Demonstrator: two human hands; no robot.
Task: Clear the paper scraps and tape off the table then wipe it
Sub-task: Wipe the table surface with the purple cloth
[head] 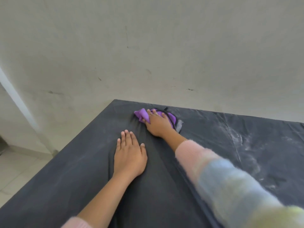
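step: wiping, by the look of it. no paper scraps or tape in view on the bench [65, 178], so clearing looks done.
right hand [158, 124]: fingers spread, pressing down on the purple cloth [141, 113], near the far edge by the wall.
left hand [130, 155]: flat, fingers straight, palm down on the dark cover, holding nothing, just beside my right wrist.
cloth: bunched under my palm, black trim showing. a grey bit [179, 125] pokes out on its right side, can't tell what it is.
cover: rucked into folds between my hands.
dirt: white dusty smears [243, 142] well to the right, not yet wiped.
how: pin the cover with the left palm so it doesn't drag. flatten the cloth for more contact. even pressure, overlapping passes toward the smears.
risk: cover bunches up and traps the dust.
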